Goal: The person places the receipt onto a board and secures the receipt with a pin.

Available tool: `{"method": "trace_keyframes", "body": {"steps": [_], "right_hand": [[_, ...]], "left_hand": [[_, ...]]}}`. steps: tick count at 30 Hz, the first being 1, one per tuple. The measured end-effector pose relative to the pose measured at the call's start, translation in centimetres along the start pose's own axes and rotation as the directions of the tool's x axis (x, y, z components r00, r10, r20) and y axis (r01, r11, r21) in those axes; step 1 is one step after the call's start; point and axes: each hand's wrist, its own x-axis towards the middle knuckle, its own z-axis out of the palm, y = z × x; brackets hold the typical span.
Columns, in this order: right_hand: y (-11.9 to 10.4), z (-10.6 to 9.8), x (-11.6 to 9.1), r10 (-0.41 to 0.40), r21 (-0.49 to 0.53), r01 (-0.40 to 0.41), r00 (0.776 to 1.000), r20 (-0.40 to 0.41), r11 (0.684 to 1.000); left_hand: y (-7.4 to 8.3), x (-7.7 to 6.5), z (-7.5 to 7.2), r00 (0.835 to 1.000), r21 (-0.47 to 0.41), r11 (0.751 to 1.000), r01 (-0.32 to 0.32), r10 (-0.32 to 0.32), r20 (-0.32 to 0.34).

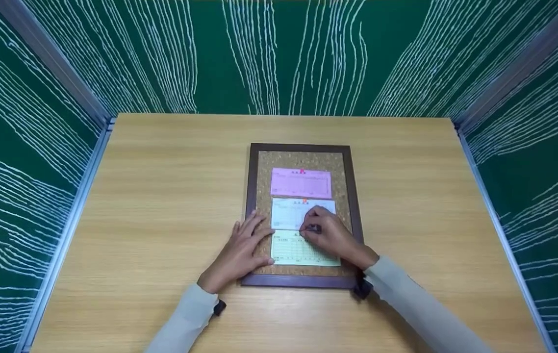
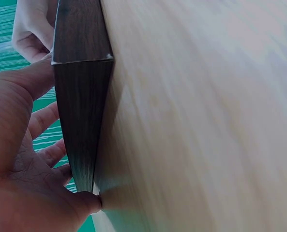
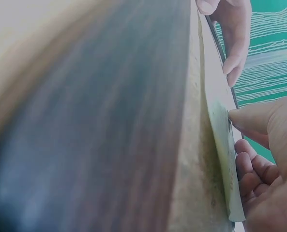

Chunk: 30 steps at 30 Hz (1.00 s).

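Note:
A cork board [image 1: 265, 166] in a dark brown wooden frame lies on the table, bearing three printed paper slips in a column. The pink slip [image 1: 303, 184] is at the top, the pale blue slip [image 1: 286, 215] in the middle and the light green slip [image 1: 306, 252] lowest. My left hand [image 1: 245, 245] rests spread across the frame's left side, fingertips at the slips' left edges. At the green slip's top edge, my right hand [image 1: 328, 233] pinches a small dark thing, largely hidden by the fingers; I cannot tell its kind. Thumb and curled fingers meet the green slip [image 3: 223, 150] in the right wrist view.
A red pin [image 1: 302, 171] holds the pink slip's top edge, and an orange pin [image 1: 304, 200] the blue slip's. The wooden table [image 1: 171, 171] spreads around the board. Green walls [image 1: 289, 59] with white wavy lines enclose it at the back and both sides.

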Motion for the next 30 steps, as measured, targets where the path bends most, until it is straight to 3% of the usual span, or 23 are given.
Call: {"method": "trace_keyframes", "body": {"steps": [13,20,27,30], "right_hand": [[-0.14,0.3,-0.03,0.031,0.067,-0.029,0.999,-0.031,0.997],[-0.32,0.2,0.04,0.034,0.047,-0.032,0.999,-0.028,0.998],[-0.41,0.01,0.24,0.099,0.052,-0.1,0.995,0.027,0.994],[-0.48,-0.05,0.16,0.089,0.039,-0.089,0.996,0.023,0.995]], "left_hand": [[0.02,-0.14,0.18,1.0,-0.002,1.0,0.006,-0.006,-0.001],[0.1,-0.04,0.05,1.0,0.022,1.0,0.007,-0.007,-0.002],[-0.28,0.09,0.26,1.0,0.024,1.0,0.003,-0.003,-0.004],[-0.13,0.06,0.19,1.0,0.021,1.0,0.006,-0.006,0.0]]}}
